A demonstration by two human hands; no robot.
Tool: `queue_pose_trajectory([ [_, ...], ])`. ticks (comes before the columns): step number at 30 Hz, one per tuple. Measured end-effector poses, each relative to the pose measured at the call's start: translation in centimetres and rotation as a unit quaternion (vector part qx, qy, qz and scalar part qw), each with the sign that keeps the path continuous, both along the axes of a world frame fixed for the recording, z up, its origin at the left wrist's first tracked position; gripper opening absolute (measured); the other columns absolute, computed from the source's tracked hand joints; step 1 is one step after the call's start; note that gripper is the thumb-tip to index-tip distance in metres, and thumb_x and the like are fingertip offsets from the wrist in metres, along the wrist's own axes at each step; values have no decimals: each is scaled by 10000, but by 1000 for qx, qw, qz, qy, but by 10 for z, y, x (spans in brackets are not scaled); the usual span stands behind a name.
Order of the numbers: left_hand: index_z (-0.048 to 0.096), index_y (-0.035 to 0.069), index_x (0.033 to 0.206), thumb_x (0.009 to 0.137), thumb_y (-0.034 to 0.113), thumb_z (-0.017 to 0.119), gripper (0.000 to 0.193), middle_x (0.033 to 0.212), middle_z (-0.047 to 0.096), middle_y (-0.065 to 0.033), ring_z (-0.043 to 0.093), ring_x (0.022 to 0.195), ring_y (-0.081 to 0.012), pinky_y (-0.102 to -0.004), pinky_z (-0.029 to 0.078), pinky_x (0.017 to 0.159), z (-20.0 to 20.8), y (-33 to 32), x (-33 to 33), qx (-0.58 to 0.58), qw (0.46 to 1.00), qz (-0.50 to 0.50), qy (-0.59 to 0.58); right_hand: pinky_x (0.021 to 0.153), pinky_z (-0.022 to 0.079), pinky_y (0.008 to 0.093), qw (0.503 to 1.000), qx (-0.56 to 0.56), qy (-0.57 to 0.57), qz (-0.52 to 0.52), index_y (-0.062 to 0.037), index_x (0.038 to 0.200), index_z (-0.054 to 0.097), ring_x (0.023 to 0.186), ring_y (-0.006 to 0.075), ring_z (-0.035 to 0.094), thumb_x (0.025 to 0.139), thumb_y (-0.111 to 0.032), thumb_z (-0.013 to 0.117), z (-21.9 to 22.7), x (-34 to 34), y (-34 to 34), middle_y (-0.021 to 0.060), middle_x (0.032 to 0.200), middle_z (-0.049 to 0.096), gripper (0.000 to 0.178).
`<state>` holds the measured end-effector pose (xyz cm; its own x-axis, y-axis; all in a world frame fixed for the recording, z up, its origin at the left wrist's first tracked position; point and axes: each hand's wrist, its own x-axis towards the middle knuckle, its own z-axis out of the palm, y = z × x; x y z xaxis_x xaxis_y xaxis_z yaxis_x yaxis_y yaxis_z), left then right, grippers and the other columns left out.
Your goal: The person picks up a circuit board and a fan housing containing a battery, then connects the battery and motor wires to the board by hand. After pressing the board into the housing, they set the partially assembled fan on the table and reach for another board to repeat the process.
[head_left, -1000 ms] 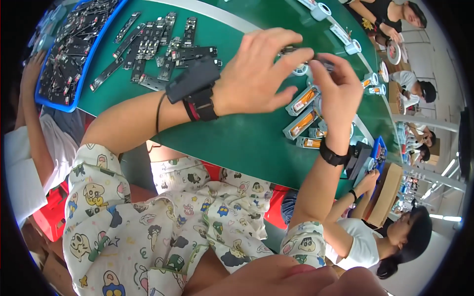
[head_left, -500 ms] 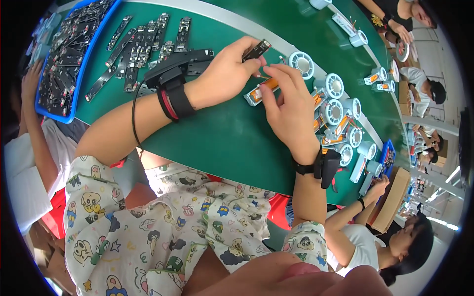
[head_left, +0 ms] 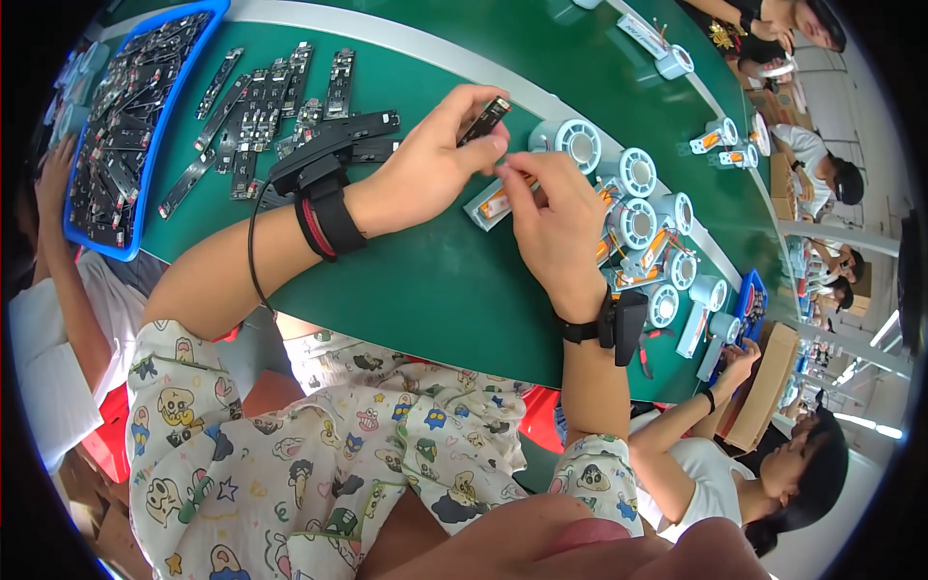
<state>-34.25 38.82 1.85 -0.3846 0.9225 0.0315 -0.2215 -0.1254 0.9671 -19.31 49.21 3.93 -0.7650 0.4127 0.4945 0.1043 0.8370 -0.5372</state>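
My left hand (head_left: 416, 179) is closed around a narrow black circuit board (head_left: 485, 120), whose end sticks up past the thumb. Close by, my right hand (head_left: 561, 227) has thumb and forefinger pinched together at the left fingertips. What they pinch, perhaps a thin wire, is too small to make out. Under both hands lies a light-blue fan casing (head_left: 483, 210) with its handle toward me; an orange part shows inside. Its round head (head_left: 578, 145) appears beyond the right fingers, though my hands hide where they join.
Several fan casings (head_left: 638, 224) with orange cells and wires crowd the right. Loose circuit boards (head_left: 261, 111) lie left, beside a full blue tray (head_left: 145, 193). Red-handled pliers (head_left: 646, 356) rest near the table edge. A co-worker's hand (head_left: 739, 365) works at right, near a cardboard box (head_left: 764, 387).
My right thumb and forefinger have closed together and come nearer the left fingertips. The board in my left hand is still held. The whole view has shifted slightly.
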Motion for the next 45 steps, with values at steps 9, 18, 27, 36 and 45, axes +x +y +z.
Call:
queue_pose_trajectory([
  [9,500,53,1436,1069,172,529,387,1074,562,-9,527,844,-75,-232,455,719,-3,3,-3,11,994,-107,6,578,527,320,992,96,59,-52,-24,1033,714,690,227,667,906,-43,743,7,0,9,109,931,700,132],
  [18,527,62,1411,1071,132,515,347,1120,597,-27,575,879,-87,-233,480,726,0,-2,2,42,997,-63,-24,605,561,364,989,132,30,-61,-25,1040,691,764,299,700,917,-31,701,12,0,2,109,940,677,124],
  [27,530,63,1394,1072,109,498,327,1173,592,-49,585,886,-99,-242,512,732,-3,-3,4,34,992,-106,-56,580,555,365,986,152,-17,-67,-24,1016,691,708,285,694,921,-40,701,17,5,4,103,936,676,97],
  [36,516,66,1401,1075,97,490,329,1195,570,-63,597,873,-105,-261,537,716,-1,-1,5,21,997,-78,-7,537,537,350,979,198,-26,-31,-25,1000,680,670,273,684,912,-33,714,21,1,12,96,917,666,95],
  [45,516,72,1405,1076,118,502,333,1188,555,-67,609,868,-111,-257,527,655,-1,-1,2,18,995,-92,-43,526,524,351,980,199,-7,-18,-28,989,661,656,263,673,909,-37,724,20,-1,14,87,884,649,103],
])
